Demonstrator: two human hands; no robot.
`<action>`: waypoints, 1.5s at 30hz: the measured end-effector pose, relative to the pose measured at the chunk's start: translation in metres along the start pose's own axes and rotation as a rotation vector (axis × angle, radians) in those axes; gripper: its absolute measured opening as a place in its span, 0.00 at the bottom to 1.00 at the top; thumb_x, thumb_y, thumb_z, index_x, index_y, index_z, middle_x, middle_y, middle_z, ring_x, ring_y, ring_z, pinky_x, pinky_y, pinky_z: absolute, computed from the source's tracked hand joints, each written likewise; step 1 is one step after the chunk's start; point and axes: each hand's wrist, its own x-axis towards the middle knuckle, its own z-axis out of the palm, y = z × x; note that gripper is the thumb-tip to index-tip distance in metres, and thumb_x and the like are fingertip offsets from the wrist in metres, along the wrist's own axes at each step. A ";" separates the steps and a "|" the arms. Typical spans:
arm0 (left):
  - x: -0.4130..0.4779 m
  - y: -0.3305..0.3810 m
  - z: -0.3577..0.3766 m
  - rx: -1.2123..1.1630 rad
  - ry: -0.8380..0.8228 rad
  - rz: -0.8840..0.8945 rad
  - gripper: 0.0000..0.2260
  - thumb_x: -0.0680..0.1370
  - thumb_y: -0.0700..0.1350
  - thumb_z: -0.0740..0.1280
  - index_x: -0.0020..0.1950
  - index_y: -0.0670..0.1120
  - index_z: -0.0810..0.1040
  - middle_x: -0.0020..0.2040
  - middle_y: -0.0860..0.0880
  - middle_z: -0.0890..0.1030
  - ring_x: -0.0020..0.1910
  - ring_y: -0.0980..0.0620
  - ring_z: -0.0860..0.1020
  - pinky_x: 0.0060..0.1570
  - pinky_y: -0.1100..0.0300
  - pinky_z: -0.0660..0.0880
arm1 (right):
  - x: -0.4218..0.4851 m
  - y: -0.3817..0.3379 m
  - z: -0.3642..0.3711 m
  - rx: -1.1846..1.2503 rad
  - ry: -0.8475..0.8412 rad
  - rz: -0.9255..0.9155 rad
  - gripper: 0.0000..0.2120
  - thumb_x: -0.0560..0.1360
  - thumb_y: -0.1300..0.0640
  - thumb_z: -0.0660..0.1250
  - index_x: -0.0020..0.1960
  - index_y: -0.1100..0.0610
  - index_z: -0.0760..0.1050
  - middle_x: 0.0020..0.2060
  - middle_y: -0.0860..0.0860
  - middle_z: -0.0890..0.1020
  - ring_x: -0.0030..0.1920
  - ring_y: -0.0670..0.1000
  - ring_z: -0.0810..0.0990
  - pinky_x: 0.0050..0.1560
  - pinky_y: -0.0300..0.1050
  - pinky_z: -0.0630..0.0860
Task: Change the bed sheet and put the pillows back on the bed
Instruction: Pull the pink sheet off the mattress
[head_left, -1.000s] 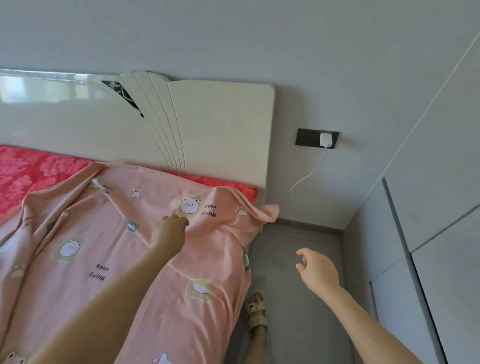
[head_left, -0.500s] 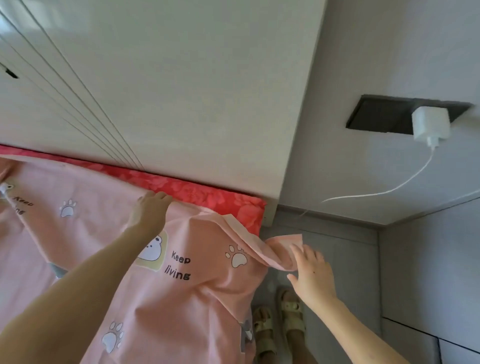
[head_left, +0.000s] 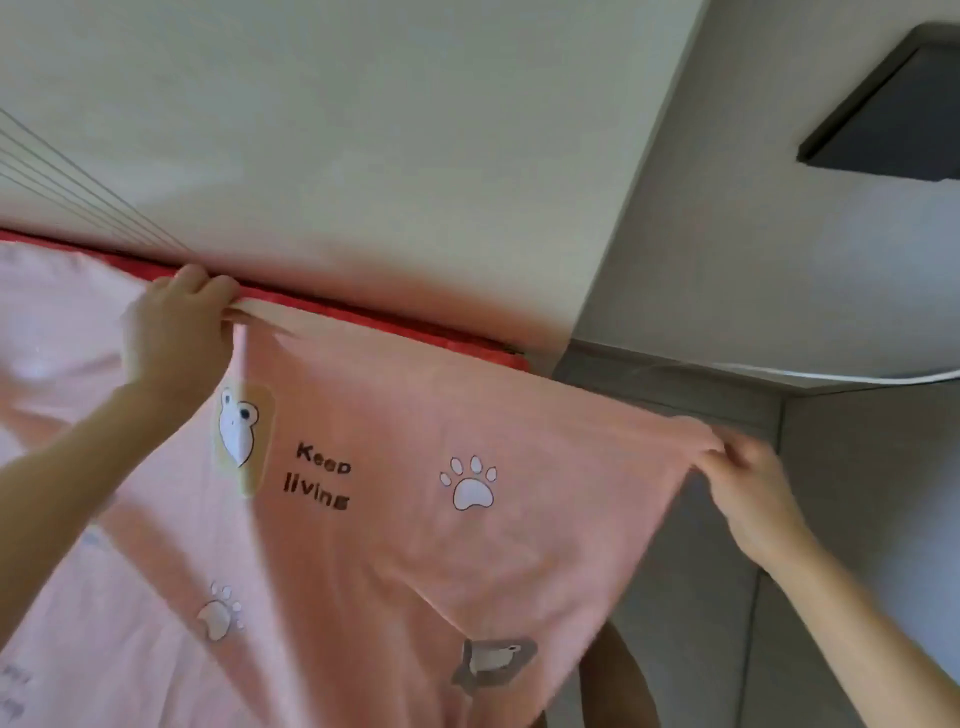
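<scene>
Sheet (head_left: 415, 467) drawn taut over bed (head_left: 395, 326) below headboard (head_left: 363, 130), top edge clasped in left grip (head_left: 171, 322), corner newly pinched in right grip (head_left: 748, 488), empty a second ago; spreading nearly done, tucking likely next

Pink cloth bed sheet (head_left: 395, 519): soft woven fabric, matt, w/ flat printed bears, paws & lettering; creased where pulled. Red floral cloth strip (head_left: 395, 325) under it: matt textile too. Cream headboard panel (head_left: 363, 130): smooth, faint satin sheen, fine grooves at left, looks like laminated board. Grey wall (head_left: 779, 234): matt paint. Dark socket plate (head_left: 893, 124): matt. White cable (head_left: 831, 375): smooth plastic.
</scene>
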 end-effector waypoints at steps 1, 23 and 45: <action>0.006 0.005 -0.009 -0.014 0.048 0.003 0.08 0.67 0.32 0.62 0.44 0.37 0.77 0.40 0.35 0.75 0.36 0.33 0.74 0.30 0.46 0.70 | -0.003 -0.008 -0.018 0.050 0.062 0.023 0.07 0.75 0.65 0.67 0.38 0.62 0.75 0.30 0.48 0.73 0.30 0.45 0.69 0.28 0.36 0.63; -0.012 0.042 0.009 -0.326 -0.083 -0.190 0.20 0.73 0.40 0.71 0.65 0.41 0.74 0.64 0.39 0.71 0.58 0.35 0.72 0.56 0.44 0.71 | -0.010 -0.046 0.113 -0.826 0.119 -0.153 0.20 0.78 0.57 0.62 0.69 0.60 0.68 0.60 0.57 0.77 0.58 0.60 0.76 0.50 0.52 0.74; -0.304 -0.177 -0.041 -0.319 -0.162 -1.176 0.14 0.75 0.40 0.69 0.61 0.39 0.77 0.58 0.37 0.76 0.57 0.36 0.73 0.58 0.49 0.65 | -0.111 -0.227 0.402 -1.014 -0.782 -1.072 0.20 0.79 0.56 0.59 0.71 0.54 0.66 0.66 0.52 0.72 0.64 0.56 0.70 0.61 0.46 0.67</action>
